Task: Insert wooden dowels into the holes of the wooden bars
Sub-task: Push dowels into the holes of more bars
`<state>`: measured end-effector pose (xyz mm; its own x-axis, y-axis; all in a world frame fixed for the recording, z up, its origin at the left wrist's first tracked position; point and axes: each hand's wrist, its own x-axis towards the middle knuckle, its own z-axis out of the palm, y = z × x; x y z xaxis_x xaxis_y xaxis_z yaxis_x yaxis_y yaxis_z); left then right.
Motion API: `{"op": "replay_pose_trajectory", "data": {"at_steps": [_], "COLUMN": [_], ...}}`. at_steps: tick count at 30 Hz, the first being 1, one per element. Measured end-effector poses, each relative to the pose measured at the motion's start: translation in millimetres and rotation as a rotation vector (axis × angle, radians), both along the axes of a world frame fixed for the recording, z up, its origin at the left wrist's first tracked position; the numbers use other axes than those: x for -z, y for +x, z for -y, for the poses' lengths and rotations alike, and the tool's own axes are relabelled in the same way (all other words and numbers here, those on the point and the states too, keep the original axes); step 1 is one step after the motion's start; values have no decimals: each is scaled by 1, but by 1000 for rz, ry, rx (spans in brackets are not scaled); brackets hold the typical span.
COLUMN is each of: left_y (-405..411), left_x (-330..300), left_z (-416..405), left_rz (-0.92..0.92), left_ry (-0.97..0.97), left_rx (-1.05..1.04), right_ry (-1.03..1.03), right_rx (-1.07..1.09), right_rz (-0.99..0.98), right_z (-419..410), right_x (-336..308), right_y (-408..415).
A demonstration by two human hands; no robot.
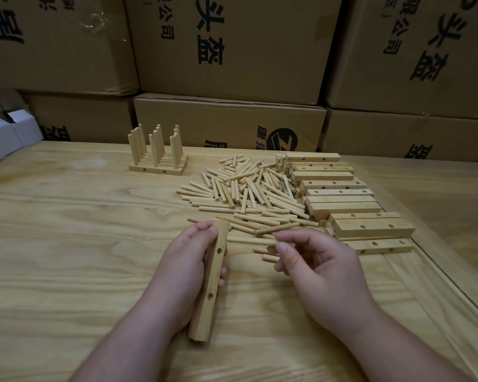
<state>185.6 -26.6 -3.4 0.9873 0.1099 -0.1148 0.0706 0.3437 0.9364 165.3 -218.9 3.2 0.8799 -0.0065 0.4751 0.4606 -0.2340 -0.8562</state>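
Nearest me is the wooden bar [211,282], gripped lengthwise in my left hand [185,268], fingers wrapped round its far half and its near end down by the table [66,216]. Two of its holes face up and both are bare, so this bar has had nothing put into it yet.

Just beside it, my right hand [318,266] pinches a single dowel [250,240] between thumb and forefinger, the other fingers loosely curled. That dowel lies almost level, its free end pointing toward the bar but not yet touching it, so I judge I am about to line it up with a hole.

Beyond my hands the loose dowels [246,194] lie in a wide heap, many of them. To their right is the stack of blank bars [340,194], holes showing and none filled. At the far left stand the finished bars [158,165], side by side with their dowels upright.

By my reckoning only a small share is done; most bars and dowels are left. Behind the table are cardboard boxes [232,51].
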Motion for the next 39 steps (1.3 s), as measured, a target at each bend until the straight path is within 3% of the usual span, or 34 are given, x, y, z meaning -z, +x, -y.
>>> {"op": "replay_pose_trajectory", "data": {"at_steps": [9,29,35,39], "left_y": [0,1,-5,-8], "left_x": [-1,2,1,-2], "left_z": [2,-1,3,3], "left_rz": [18,85,116,112], "left_ry": [45,71,128,121], "left_rx": [-40,-7,40,32], "right_ry": [2,-224,-476,-524], "right_rx": [-85,-46,-30,27], "right_rz": [-146,-84,93,250], "right_z": [0,5,-4,-15], "right_x": [5,7,8,8], "right_y": [3,7,4,0]}}
